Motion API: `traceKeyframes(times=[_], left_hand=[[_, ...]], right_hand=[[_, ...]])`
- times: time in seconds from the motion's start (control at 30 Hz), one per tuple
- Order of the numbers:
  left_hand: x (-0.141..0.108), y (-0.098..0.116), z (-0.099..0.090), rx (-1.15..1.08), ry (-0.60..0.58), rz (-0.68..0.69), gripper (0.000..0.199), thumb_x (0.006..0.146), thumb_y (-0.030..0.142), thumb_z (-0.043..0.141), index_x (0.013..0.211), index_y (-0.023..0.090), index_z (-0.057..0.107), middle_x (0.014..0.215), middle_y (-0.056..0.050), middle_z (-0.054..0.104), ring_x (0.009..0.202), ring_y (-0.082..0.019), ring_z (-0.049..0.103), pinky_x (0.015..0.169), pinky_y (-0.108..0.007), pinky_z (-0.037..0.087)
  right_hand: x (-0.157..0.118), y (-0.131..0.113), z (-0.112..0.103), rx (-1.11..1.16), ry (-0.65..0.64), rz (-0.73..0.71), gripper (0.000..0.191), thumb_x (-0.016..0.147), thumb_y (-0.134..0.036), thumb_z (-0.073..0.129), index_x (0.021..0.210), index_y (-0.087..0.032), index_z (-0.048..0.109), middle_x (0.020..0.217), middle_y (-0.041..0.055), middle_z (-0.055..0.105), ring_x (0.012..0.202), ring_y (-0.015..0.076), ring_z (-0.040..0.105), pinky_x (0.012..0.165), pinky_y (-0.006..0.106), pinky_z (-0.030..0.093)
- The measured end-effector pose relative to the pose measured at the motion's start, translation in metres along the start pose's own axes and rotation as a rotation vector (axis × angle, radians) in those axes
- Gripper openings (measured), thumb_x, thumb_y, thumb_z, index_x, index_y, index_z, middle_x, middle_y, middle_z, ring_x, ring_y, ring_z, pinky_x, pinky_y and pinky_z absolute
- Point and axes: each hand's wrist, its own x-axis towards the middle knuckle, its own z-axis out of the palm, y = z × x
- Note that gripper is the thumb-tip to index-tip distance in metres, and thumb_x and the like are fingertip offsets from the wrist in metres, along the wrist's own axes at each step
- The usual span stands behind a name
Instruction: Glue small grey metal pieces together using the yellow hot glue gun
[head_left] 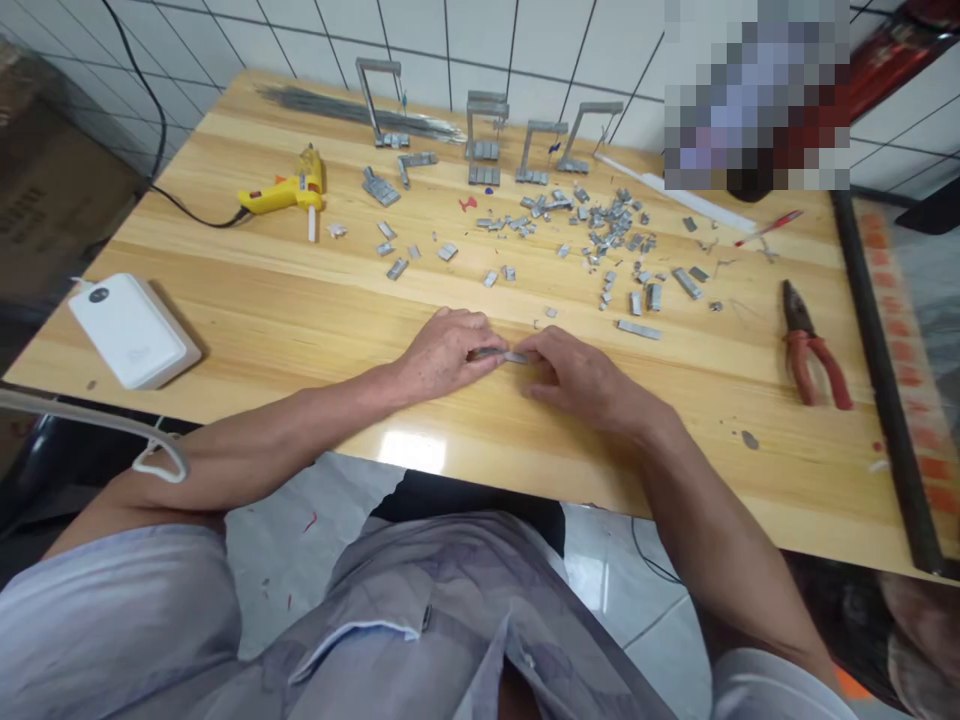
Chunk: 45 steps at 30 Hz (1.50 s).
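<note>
A white tiled wall stands behind everything, beyond the yellow glue gun, and a pale, glossy floor shows on the near side, below the table edge. The wooden table that bears the glue gun is smooth and pale yellow, with a patch of glare at its near edge; thin pieces probably slide easily on it. A bundle of thin grey rods lies just beyond the glue gun; a white device sits nearer the person and to its left. Upright grey frames stand beyond it to the right, and red-handled pliers lie far to its right. Nearer the person than the glue gun, and to its right, the left hand pinches a thin grey strip between thumb and fingers. The right hand has its fingertips at the strip's other end — whether they clamp it, I cannot tell. The strip looks light, stiff and perhaps slippery — best taken by its flat faces close to each end, since a hard squeeze could bend it. Small grey pieces lie scattered well to the glue gun's right.
</note>
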Motion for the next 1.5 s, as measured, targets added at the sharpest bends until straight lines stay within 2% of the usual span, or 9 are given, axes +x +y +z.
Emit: traceKeyframes(times=[0.2, 0.43, 0.6, 0.77, 0.97, 1.1, 1.27, 1.4, 1.5], left_hand=[[-0.001, -0.001, 0.000, -0.045, 0.017, 0.011, 0.024, 0.105, 0.037, 0.066, 0.115, 0.022, 0.082, 0.092, -0.004, 0.076, 0.086, -0.020, 0.069, 0.087, -0.034, 0.046], [0.000, 0.000, -0.003, -0.088, 0.053, -0.017, 0.027, 0.108, 0.032, 0.054, 0.109, 0.020, 0.078, 0.094, -0.005, 0.078, 0.089, -0.020, 0.071, 0.087, -0.035, 0.049], [0.001, 0.001, -0.004, -0.122, 0.068, 0.021, 0.022, 0.104, 0.025, 0.057, 0.102, 0.019, 0.078, 0.090, -0.004, 0.077, 0.084, -0.018, 0.070, 0.083, -0.033, 0.050], [0.001, -0.001, -0.004, -0.139, 0.090, 0.052, 0.020, 0.102, 0.022, 0.060, 0.102, 0.018, 0.080, 0.083, -0.004, 0.073, 0.077, -0.017, 0.065, 0.078, -0.031, 0.048], [0.001, -0.004, -0.001, -0.148, 0.113, 0.070, 0.022, 0.104, 0.025, 0.059, 0.098, 0.018, 0.079, 0.084, -0.004, 0.072, 0.076, -0.017, 0.063, 0.075, -0.030, 0.046], [0.002, -0.004, 0.000, -0.151, 0.105, 0.037, 0.020, 0.103, 0.024, 0.059, 0.096, 0.019, 0.077, 0.084, -0.003, 0.071, 0.080, -0.018, 0.064, 0.080, -0.032, 0.048], [0.002, -0.005, 0.000, -0.181, 0.107, 0.015, 0.020, 0.103, 0.025, 0.060, 0.097, 0.018, 0.078, 0.087, -0.005, 0.072, 0.081, -0.018, 0.065, 0.080, -0.033, 0.048], [0.002, -0.004, 0.000, -0.195, 0.089, 0.005, 0.020, 0.101, 0.022, 0.059, 0.098, 0.017, 0.078, 0.087, -0.005, 0.072, 0.081, -0.019, 0.066, 0.080, -0.033, 0.047], [0.001, -0.002, 0.000, -0.175, 0.065, 0.007, 0.020, 0.102, 0.024, 0.059, 0.099, 0.018, 0.079, 0.088, -0.005, 0.072, 0.083, -0.019, 0.066, 0.082, -0.034, 0.046]], right_hand=[[0.005, 0.009, 0.002, 0.206, 0.121, 0.101, 0.027, 0.099, -0.024, 0.055, 0.120, -0.020, 0.072, 0.089, 0.0018, 0.073, 0.075, 0.0159, 0.061, 0.073, 0.031, 0.048], [0.005, 0.003, 0.011, 0.108, 0.228, 0.055, 0.020, 0.098, -0.028, 0.063, 0.108, -0.021, 0.078, 0.088, 0.0041, 0.076, 0.074, 0.0168, 0.061, 0.071, 0.031, 0.046], [-0.001, -0.007, -0.008, -0.009, 0.074, 0.155, 0.006, 0.087, -0.024, 0.075, 0.093, -0.023, 0.074, 0.083, -0.0005, 0.072, 0.071, 0.0151, 0.060, 0.069, 0.029, 0.042], [-0.003, -0.015, -0.017, -0.155, -0.090, 0.276, 0.008, 0.083, -0.020, 0.074, 0.087, -0.024, 0.069, 0.077, -0.0030, 0.070, 0.068, 0.0152, 0.058, 0.065, 0.029, 0.037], [0.000, -0.022, -0.026, -0.263, -0.149, 0.404, 0.007, 0.082, -0.021, 0.074, 0.083, -0.025, 0.068, 0.074, -0.0028, 0.072, 0.067, 0.0164, 0.060, 0.064, 0.030, 0.037], [-0.008, -0.028, -0.043, -0.235, -0.123, 0.367, 0.006, 0.084, -0.028, 0.076, 0.088, -0.026, 0.072, 0.072, -0.0033, 0.071, 0.065, 0.0164, 0.062, 0.062, 0.029, 0.040], [-0.050, -0.042, -0.059, 0.003, -0.147, 0.282, 0.028, 0.103, -0.042, 0.056, 0.092, -0.025, 0.075, 0.086, 0.0014, 0.079, 0.077, 0.0185, 0.071, 0.071, 0.032, 0.053], [-0.114, -0.060, -0.053, 0.060, -0.287, 0.328, 0.038, 0.108, -0.043, 0.051, 0.077, -0.025, 0.065, 0.068, -0.0012, 0.067, 0.062, 0.0172, 0.063, 0.058, 0.030, 0.050], [-0.151, -0.070, -0.038, -0.077, -0.232, 0.387, 0.043, 0.107, -0.045, 0.057, 0.069, -0.025, 0.061, 0.060, -0.0017, 0.061, 0.052, 0.0174, 0.059, 0.046, 0.030, 0.044]])
